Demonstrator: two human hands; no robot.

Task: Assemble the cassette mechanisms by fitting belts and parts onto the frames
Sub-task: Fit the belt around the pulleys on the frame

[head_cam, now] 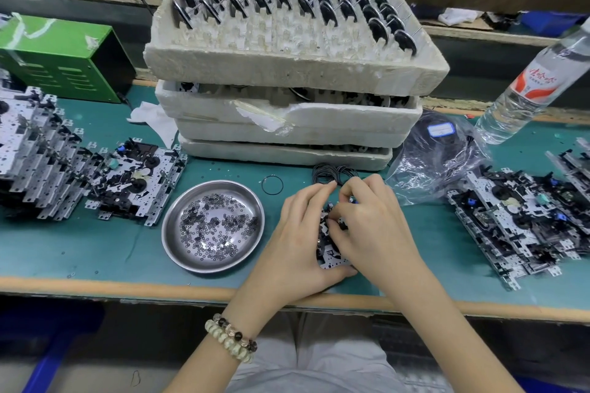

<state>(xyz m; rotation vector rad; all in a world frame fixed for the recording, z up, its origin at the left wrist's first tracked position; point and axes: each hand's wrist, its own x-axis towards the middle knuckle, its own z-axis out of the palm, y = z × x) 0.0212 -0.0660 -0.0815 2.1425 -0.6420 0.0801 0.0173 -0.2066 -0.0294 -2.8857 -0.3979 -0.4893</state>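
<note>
both hands close together at the near edge of the worktop (64,249), right of centre. left hand (297,233) grips a cassette frame (330,257), thumb under its near edge, fingers curled over the far side. right hand (373,223) is curled onto the top of the same frame, fingertips pinching at its parts; can't tell what small part is in the pinch. frame mostly hidden by the hands. beaded bracelet (231,341) on the left wrist.

steel dish (174,249) just left of the hands, full of small washers (210,226). one loose belt (272,184) lies flat beyond the dish. bunch of belts (330,173) just beyond the fingertips, against the bottom foam tray. stack of foam trays (287,67) at the middle toward the far edge, top tray holding rows of flywheels (322,6) standing on edge. plastic bag (437,163) with dark contents right of the trays, water bottle (523,92) beyond it near the far right corner.

left edge: leaning stack of mechanisms (32,150), single mechanism (137,179) lying flat beside it, green metal box (60,54) behind. right edge: overlapping pile of mechanisms (517,223).
</note>
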